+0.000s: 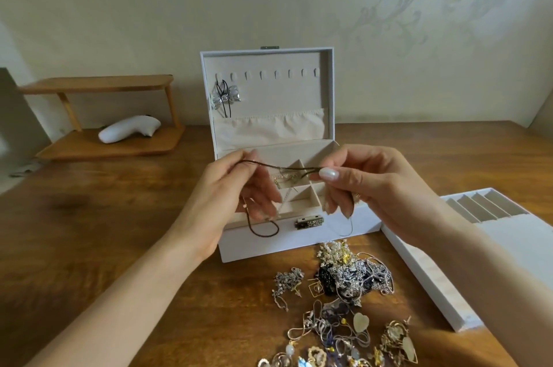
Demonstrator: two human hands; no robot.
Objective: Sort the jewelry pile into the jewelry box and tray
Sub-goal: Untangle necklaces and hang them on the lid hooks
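Cord (pixel 263 164) is stretched just above the box (pixel 269 242). Left hand (pixel 236 187) and right hand (pixel 374 184) each keep a pinching grip on it. Probably light, limp and tangle-prone, so best held near its ends.

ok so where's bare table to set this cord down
The table is bare left of the jewelry box, up to the wooden shelf. Crowded: the jewelry pile fills the front, with the tray on its right.

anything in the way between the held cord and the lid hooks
Nothing visible does. The left hand and right hand pinch the cord over the open box; the hooks right of the bow pendant are bare.
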